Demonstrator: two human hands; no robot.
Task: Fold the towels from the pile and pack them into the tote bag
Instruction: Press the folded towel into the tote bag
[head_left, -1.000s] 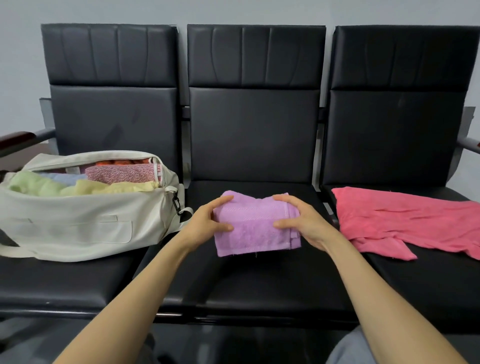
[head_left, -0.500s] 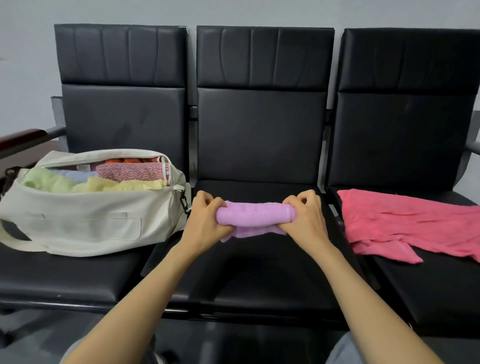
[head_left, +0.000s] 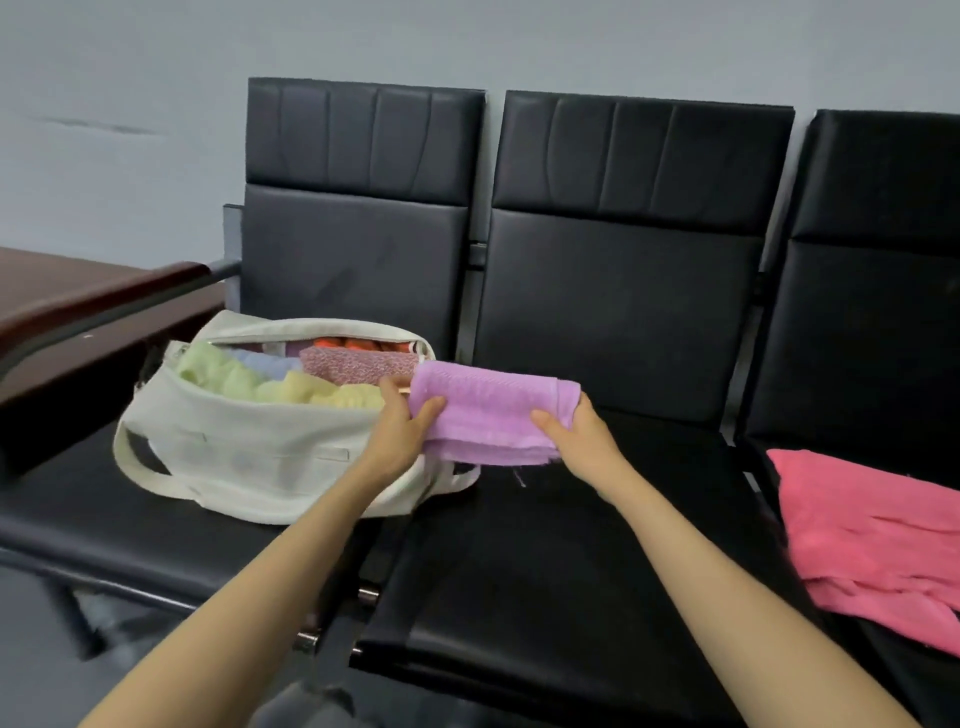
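Head cam: folded purple towel held off the seat, just right of the cream tote bag. Left hand & right hand pinch its ends. Soft, light, floppy, so support both ends, else fold slumps.

The tote bag stood with its mouth open upward, but folded towels filled it close to the rim, with a speckled pink towel and an orange towel packed at the back. The backrest rose just behind the bag, and the wooden armrest closed off its left side. The purple towel, gripped by the left hand and the right hand, hung over the bag's right end. The middle seat cushion gave open passage, while the pink towel covered the right seat.
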